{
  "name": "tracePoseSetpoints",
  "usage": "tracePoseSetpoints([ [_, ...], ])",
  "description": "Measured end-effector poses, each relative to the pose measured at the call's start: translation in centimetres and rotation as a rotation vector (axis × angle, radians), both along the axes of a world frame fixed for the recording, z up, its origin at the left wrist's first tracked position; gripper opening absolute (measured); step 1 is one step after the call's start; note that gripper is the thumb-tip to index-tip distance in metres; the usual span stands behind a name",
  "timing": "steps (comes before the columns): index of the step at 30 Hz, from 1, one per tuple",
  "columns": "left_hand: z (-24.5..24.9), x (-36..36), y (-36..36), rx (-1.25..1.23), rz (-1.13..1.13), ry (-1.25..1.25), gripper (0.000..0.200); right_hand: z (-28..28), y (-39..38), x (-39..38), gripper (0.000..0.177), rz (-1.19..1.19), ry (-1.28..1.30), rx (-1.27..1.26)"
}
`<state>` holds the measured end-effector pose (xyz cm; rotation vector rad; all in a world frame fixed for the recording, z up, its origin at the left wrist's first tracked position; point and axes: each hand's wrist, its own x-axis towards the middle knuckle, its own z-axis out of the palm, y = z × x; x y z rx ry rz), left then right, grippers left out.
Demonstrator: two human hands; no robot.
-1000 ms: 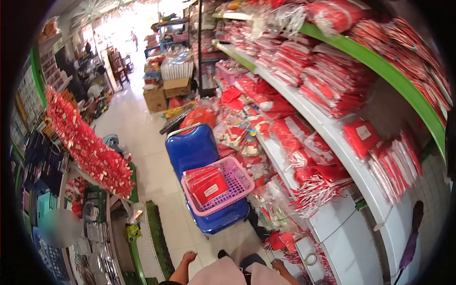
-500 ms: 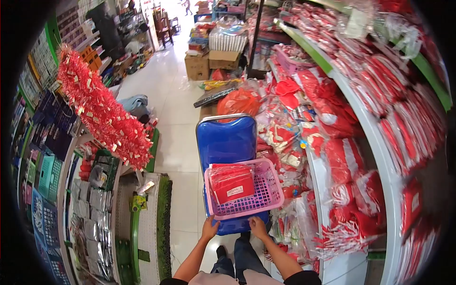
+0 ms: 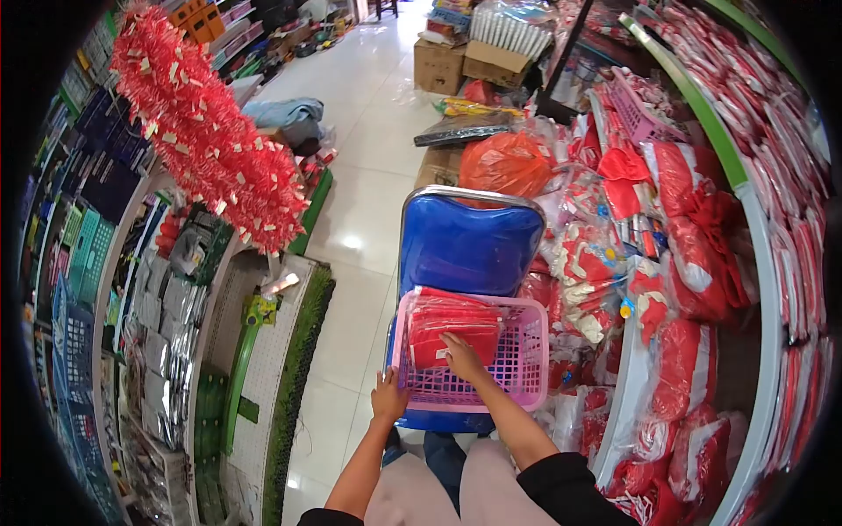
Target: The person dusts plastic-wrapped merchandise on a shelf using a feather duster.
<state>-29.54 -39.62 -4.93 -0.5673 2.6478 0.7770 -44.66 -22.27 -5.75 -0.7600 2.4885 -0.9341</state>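
Note:
A pink plastic basket (image 3: 538, 351) rests on the seat of a blue chair (image 3: 469, 241) in front of me. Inside it, toward the left, lies a stack of flat red packets (image 3: 456, 316) in clear plastic. My right hand (image 3: 465, 359) reaches over the basket, its fingers stretched onto the front of the packets and covering most of a white label. Against the basket's front left corner rests my left hand (image 3: 388, 396), fingers extended along the outside of the rim. Neither hand is visibly closed round anything.
Shelves of bagged red-and-white goods (image 3: 693, 351) line the right side. An orange plastic bag (image 3: 504, 165) sits behind the chair, with cardboard boxes (image 3: 438, 66) farther back. Red tinsel (image 3: 206, 131) hangs over the left shelves. A tiled aisle (image 3: 351, 228) runs between.
My right hand has moved from the front of the basket up onto the red packets. My left hand has come up against the basket's corner. The view has shifted closer and turned.

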Motion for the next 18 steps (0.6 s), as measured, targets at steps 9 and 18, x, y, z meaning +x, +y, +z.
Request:
tracePoseSetpoints([
  [9,1.9,-0.9,0.7,-0.094,-0.012,-0.170,0.071,-1.4,-0.3,-0.1,0.024,0.044,0.155,0.225],
  [18,-3.2,-1.6,-3.1,0.168,-0.126,-0.195,0.078,5.5,5.3,0.9,0.016,-0.310,0.313,0.000],
])
